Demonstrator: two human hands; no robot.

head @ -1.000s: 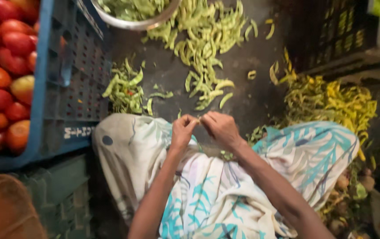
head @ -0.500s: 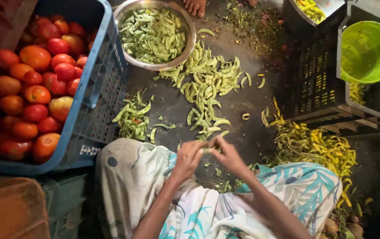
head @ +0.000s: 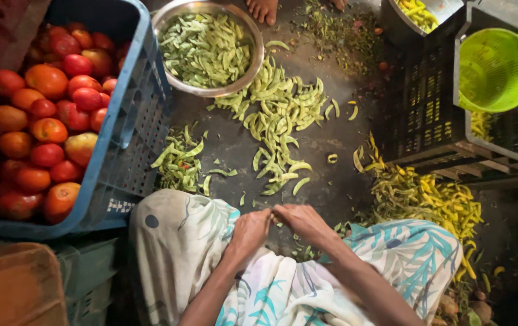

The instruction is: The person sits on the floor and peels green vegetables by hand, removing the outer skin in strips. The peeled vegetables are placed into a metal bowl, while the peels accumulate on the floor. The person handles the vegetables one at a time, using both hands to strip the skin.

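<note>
Both hands (head: 280, 222) meet fingertip to fingertip above scattered green pods (head: 280, 124).

tomato crate (head: 129, 130) left, bowl (head: 253, 36) ahead

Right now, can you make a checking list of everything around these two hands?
Surface: dark floor, littered with scraps.
Job's things: green bean pods heaped in front of the hands; whatever the fingertips pinch is too small to tell.
Clutter: steel bowl of cut green pieces; blue crate of tomatoes; yellowish pods at right; green strainer on a dark crate.
Grippers: left hand and right hand meet at the fingertips over the lap.
Cables: nothing seen.
Surroundings: another person's bare foot at the top edge; leaf-print cloth over the knees.
</note>
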